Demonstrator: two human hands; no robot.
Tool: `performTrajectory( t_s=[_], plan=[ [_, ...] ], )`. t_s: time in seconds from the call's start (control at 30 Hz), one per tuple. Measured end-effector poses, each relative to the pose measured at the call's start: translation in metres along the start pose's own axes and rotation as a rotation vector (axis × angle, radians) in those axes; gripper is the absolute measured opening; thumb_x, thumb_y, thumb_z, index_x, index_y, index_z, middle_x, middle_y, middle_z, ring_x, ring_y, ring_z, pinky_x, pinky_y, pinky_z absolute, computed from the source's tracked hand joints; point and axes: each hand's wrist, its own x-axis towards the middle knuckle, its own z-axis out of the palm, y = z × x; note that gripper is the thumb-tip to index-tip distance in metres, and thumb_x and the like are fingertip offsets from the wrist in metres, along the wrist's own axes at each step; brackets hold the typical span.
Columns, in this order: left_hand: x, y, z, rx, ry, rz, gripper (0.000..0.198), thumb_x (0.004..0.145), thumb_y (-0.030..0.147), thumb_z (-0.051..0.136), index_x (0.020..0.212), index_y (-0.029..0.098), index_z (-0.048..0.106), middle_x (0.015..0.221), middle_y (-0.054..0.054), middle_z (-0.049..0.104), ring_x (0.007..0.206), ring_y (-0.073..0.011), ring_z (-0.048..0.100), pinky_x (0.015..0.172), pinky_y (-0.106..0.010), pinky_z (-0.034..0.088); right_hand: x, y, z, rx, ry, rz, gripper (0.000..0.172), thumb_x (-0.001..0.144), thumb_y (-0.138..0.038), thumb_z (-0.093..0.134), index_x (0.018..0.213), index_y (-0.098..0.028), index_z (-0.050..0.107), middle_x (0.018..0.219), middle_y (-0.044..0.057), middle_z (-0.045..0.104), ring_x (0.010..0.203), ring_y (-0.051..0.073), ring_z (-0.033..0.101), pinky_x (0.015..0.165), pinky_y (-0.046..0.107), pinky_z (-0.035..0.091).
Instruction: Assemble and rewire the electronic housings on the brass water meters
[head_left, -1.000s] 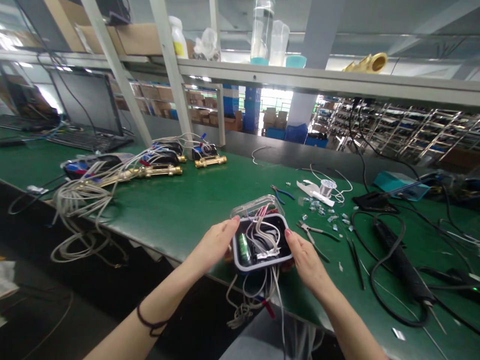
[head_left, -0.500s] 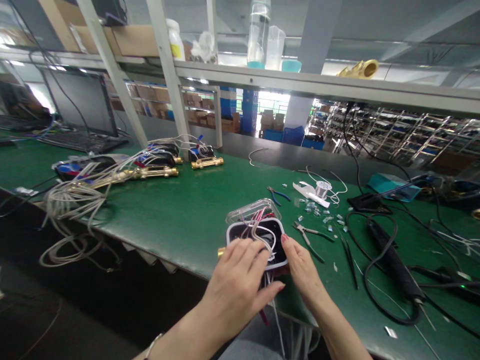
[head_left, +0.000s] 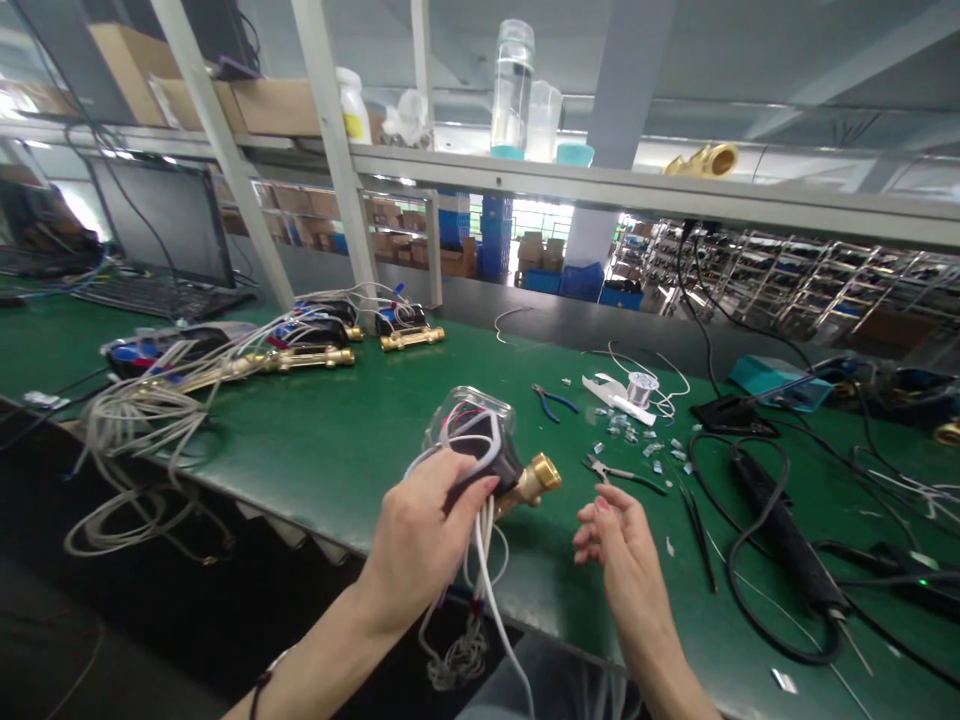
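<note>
My left hand [head_left: 427, 530] is closed around the near side of a water meter with a black housing [head_left: 504, 455], a raised clear lid [head_left: 466, 410] and a brass pipe end [head_left: 541, 478] pointing right. White cables [head_left: 486, 570] run from it down past the table edge, ending in a bundled coil. Thin wires show inside the housing, partly hidden by my fingers. To the right, my right hand [head_left: 616, 545] is apart from the meter, fingers loosely curled with gaps and nothing visible in them. Beyond it lie green-handled cutters [head_left: 626, 474].
Blue-handled pliers [head_left: 555, 402], a solder wire spool [head_left: 642, 388] and small scraps lie farther back. Tweezers [head_left: 699, 538] and a black soldering iron [head_left: 787, 535] with looping cord are at right. Several cabled meters [head_left: 315, 330] sit at left. A shelf [head_left: 645, 178] crosses above the bench.
The meter has been turned and tilted, bringing its brass end round to the right. My right hand has let go and moved right; my left hand now grips the housing.
</note>
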Motion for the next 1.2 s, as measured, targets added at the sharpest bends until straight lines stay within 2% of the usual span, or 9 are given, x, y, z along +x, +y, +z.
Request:
performTrajectory(
  t_s=[0.2, 0.4, 0.6, 0.7, 0.8, 0.87, 0.93, 1.07, 1.2],
  plan=[
    [-0.013, 0.019, -0.011, -0.309, 0.183, -0.342, 0.024, 0.085, 0.044, 0.057, 0.079, 0.022, 0.059, 0.066, 0.003, 0.059, 0.060, -0.0145, 0.053, 0.055, -0.023, 0.040, -0.025, 0.007, 0.019, -0.033, -0.356, -0.028, 0.041, 0.085, -0.051, 0.061, 0.113, -0.021, 0.057, 0.114, 0.009, 0.063, 0.106, 0.022, 0.059, 0.091, 0.033, 0.048],
    [-0.023, 0.030, 0.011, -0.707, 0.193, -0.443, 0.028, 0.085, 0.047, 0.058, 0.082, 0.019, 0.055, 0.070, 0.003, 0.056, 0.060, -0.0107, 0.050, 0.057, -0.021, 0.042, -0.016, -0.002, 0.028, -0.178, -0.320, -0.186, 0.035, 0.090, -0.045, 0.056, 0.111, -0.017, 0.055, 0.096, 0.007, 0.067, 0.081, 0.019, 0.063, 0.076, 0.030, 0.052],
    [-0.021, -0.004, 0.008, -0.904, -0.006, -0.445, 0.045, 0.087, 0.061, 0.046, 0.084, 0.017, 0.053, 0.077, -0.002, 0.057, 0.073, -0.0139, 0.055, 0.069, -0.025, 0.048, 0.004, -0.021, -0.015, -0.670, -0.198, -0.724, 0.012, 0.093, -0.030, 0.053, 0.087, -0.020, 0.057, 0.074, 0.001, 0.064, 0.061, 0.014, 0.061, 0.055, 0.020, 0.047],
    [-0.014, -0.033, -0.001, -0.959, -0.013, -0.767, 0.054, 0.084, 0.069, 0.044, 0.099, 0.017, 0.048, 0.072, -0.002, 0.059, 0.063, -0.0146, 0.055, 0.054, -0.024, 0.047, 0.009, -0.039, -0.031, -0.839, -0.300, -0.965, 0.009, 0.095, -0.022, 0.050, 0.101, -0.021, 0.056, 0.089, 0.004, 0.066, 0.075, 0.015, 0.065, 0.063, 0.020, 0.050],
    [-0.008, -0.051, -0.002, -1.043, -0.365, -1.017, 0.073, 0.080, 0.076, 0.041, 0.121, 0.015, 0.039, 0.071, -0.005, 0.063, 0.058, -0.0181, 0.060, 0.048, -0.026, 0.047, 0.011, -0.056, -0.031, -0.968, -0.422, -1.068, 0.016, 0.098, -0.021, 0.045, 0.111, -0.019, 0.052, 0.098, 0.007, 0.065, 0.088, 0.016, 0.064, 0.073, 0.021, 0.050],
    [-0.005, -0.056, 0.004, -0.962, -0.578, -0.978, 0.081, 0.077, 0.080, 0.035, 0.120, 0.012, 0.044, 0.073, -0.009, 0.065, 0.058, -0.0208, 0.063, 0.049, -0.030, 0.049, 0.011, -0.064, -0.025, -1.053, -0.476, -1.123, 0.017, 0.100, -0.022, 0.042, 0.113, -0.017, 0.051, 0.101, 0.008, 0.064, 0.092, 0.017, 0.063, 0.078, 0.024, 0.050],
    [-0.005, -0.058, 0.012, -0.818, -0.627, -0.843, 0.080, 0.076, 0.080, 0.037, 0.112, 0.011, 0.053, 0.072, -0.010, 0.065, 0.057, -0.0219, 0.063, 0.050, -0.033, 0.050, 0.010, -0.069, -0.019, -1.127, -0.511, -1.169, 0.018, 0.100, -0.022, 0.040, 0.113, -0.016, 0.051, 0.102, 0.009, 0.064, 0.094, 0.018, 0.062, 0.083, 0.027, 0.049],
    [-0.015, -0.058, 0.017, -0.681, -0.494, -0.628, 0.061, 0.069, 0.058, 0.065, 0.113, 0.016, 0.056, 0.100, -0.010, 0.066, 0.090, -0.0265, 0.064, 0.079, -0.041, 0.052, 0.010, -0.073, -0.016, -1.181, -0.501, -1.213, 0.020, 0.100, -0.021, 0.041, 0.116, -0.014, 0.052, 0.103, 0.009, 0.064, 0.095, 0.019, 0.061, 0.085, 0.030, 0.047],
    [-0.037, -0.058, 0.025, -0.358, -0.395, -0.247, 0.079, 0.067, 0.038, 0.071, 0.137, 0.020, 0.038, 0.145, -0.014, 0.038, 0.136, -0.0325, 0.032, 0.113, -0.051, 0.026, 0.015, -0.069, -0.021, -1.164, -0.442, -1.186, 0.018, 0.099, -0.023, 0.044, 0.112, -0.014, 0.053, 0.098, 0.008, 0.063, 0.089, 0.017, 0.062, 0.077, 0.025, 0.047]
  ],
)
